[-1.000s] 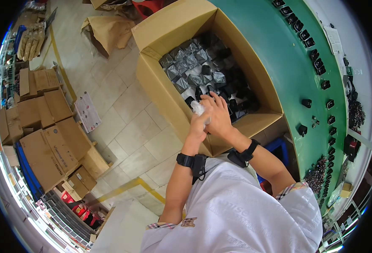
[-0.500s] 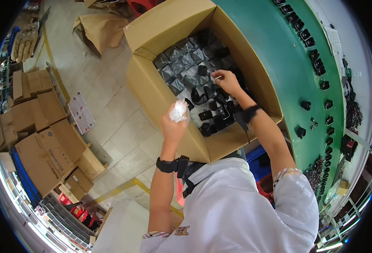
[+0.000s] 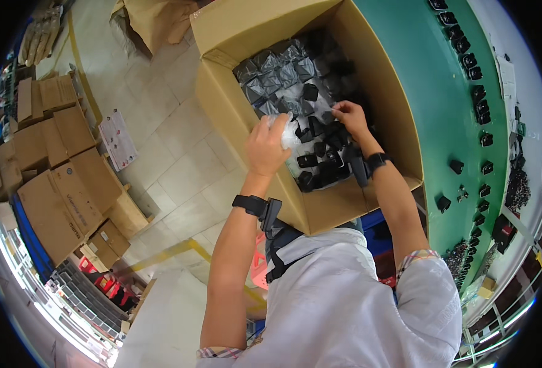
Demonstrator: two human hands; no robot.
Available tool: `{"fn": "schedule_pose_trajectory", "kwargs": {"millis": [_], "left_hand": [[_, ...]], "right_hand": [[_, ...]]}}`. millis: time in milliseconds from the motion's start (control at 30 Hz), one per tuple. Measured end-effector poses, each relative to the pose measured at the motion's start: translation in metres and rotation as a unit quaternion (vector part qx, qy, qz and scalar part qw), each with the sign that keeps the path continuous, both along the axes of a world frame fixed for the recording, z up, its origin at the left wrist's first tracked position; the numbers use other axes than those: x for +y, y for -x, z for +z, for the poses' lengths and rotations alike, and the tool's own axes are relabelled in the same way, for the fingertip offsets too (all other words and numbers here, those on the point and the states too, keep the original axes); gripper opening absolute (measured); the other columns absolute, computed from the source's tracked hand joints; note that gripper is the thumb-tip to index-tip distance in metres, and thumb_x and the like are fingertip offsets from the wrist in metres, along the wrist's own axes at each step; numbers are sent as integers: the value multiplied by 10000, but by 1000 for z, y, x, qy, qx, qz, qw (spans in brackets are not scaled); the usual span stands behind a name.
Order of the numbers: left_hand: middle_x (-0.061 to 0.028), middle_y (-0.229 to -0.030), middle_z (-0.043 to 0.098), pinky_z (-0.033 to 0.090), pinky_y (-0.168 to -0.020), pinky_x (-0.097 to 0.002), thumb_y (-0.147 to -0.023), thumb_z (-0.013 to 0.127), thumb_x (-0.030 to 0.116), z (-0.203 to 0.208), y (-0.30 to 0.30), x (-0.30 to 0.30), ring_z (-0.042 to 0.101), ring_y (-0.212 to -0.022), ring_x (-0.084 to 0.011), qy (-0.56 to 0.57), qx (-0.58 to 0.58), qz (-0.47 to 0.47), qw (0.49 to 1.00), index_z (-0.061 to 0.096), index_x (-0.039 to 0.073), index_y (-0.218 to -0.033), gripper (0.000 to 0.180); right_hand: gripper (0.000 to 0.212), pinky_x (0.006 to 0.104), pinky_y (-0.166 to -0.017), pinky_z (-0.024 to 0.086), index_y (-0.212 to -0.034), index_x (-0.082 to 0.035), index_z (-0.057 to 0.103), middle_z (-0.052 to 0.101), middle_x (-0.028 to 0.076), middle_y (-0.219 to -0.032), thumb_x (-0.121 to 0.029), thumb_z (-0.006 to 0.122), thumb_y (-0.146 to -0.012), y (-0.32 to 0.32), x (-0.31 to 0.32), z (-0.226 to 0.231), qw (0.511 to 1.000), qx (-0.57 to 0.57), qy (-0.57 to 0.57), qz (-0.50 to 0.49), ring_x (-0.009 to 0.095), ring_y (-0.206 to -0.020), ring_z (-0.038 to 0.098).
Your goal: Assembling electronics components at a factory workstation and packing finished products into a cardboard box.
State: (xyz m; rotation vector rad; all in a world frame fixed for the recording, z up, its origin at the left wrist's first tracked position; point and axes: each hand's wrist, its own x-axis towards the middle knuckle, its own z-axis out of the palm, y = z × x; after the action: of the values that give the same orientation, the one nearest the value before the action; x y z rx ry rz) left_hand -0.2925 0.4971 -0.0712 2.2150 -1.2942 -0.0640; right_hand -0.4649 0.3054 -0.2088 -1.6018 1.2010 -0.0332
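A large open cardboard box (image 3: 222,119) stands before me. Inside, rows of dark pieces wrapped in clear plastic (image 3: 277,76) fill the far left, while bare black plastic parts (image 3: 323,161) lie loose nearer to me. Over the box's left side, my left hand (image 3: 266,144) is closed around a crumpled wad of clear plastic bags (image 3: 290,133). My right hand (image 3: 352,119) is above the loose parts, thumb and finger pinched on what looks like the edge of a clear plastic bag (image 3: 325,101). Its far end lies near a single black part (image 3: 310,92).
A green table (image 3: 400,67) borders the box on the right, with a line of black parts (image 3: 479,101) and a pile of small pieces (image 3: 457,260). Stacked cartons (image 3: 74,196) stand on the left. A brown paper sack (image 3: 154,24) sits on the tiled floor beyond the box.
My left hand has moved right and forward with the plastic wad, now over the box. My right hand stays pinched inside it. The view has shifted slightly.
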Motion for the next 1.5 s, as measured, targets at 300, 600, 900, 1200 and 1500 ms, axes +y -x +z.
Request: {"fn": "schedule_pose_trajectory", "kwargs": {"millis": [300,600,900,1200,1500], "left_hand": [[-80,-925,573,506,-639,-380,-574,734,124,-1,-1,-3,604,-794,-285,-34,-27,3,999,633,195,-1079,520],[-62,-946,577,516,-652,-377,-599,735,125,2,2,-4,612,-823,-271,-65,-34,5,997,634,198,-1090,506],[-57,-939,574,520,-658,-378,-598,750,130,6,3,-5,614,-830,-267,-85,-47,6,995,631,198,-1082,503],[-53,-914,567,510,-633,-385,-619,738,129,4,3,-4,609,-800,-267,-71,-49,16,996,631,204,-1066,466],[-64,-934,582,516,-644,-387,-622,730,121,3,3,-5,613,-805,-279,-68,-49,13,996,640,204,-1068,462]], "right_hand": [[247,266,-743,515,-1097,-57,630,668,25,-952,-96,671,-857,37,21,-4,911,-148,-277,-268,130,-841,629],[713,384,-889,504,-1298,6,506,651,224,-1114,-255,779,-693,22,26,-29,990,88,99,-46,316,-1034,639],[610,443,-865,507,-1089,-34,611,652,186,-1086,-472,762,-691,-46,31,-23,931,316,176,49,365,-1027,628],[535,321,-664,573,-1212,-9,395,655,149,-957,3,723,-789,-15,39,-7,855,-210,-263,-394,242,-832,680],[93,266,-752,550,-975,25,643,673,108,-958,6,619,-887,5,22,-28,587,-508,-376,-506,184,-870,656]]}}
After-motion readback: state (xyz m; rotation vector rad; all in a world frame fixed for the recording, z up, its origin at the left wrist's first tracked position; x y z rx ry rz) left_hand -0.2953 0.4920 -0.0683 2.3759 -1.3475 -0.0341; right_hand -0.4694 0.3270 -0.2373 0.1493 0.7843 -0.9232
